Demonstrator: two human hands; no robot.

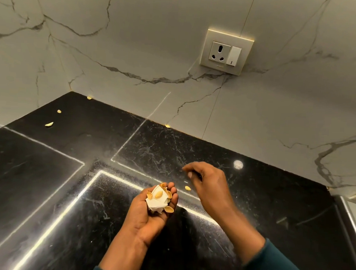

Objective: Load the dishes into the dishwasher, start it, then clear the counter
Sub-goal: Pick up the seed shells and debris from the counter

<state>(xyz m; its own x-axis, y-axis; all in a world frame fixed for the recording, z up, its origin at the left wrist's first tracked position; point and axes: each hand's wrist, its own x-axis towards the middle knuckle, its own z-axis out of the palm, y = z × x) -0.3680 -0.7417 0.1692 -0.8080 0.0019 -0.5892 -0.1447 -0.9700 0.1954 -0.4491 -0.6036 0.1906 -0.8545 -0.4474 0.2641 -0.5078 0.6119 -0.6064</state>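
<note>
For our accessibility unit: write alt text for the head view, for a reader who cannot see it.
A left hand cups a crumpled white tissue and nut shells above a black counter, while the right hand reaches toward a loose shell. More shells lie near the marble wall.

Left hand (151, 211): palm up over the black counter (46, 190), cupping a crumpled white tissue (156, 199) and several tan shells (169, 209).
Right hand (206, 180): just right of the left hand, fingers curled downward above the counter.
Loose shell (187, 188): on the counter between the two hands.
Other shells: one far left (49, 124), one beyond it (59, 111), two against the marble wall (89, 97) (167, 126).
Wall socket (226, 51): far right.
</note>
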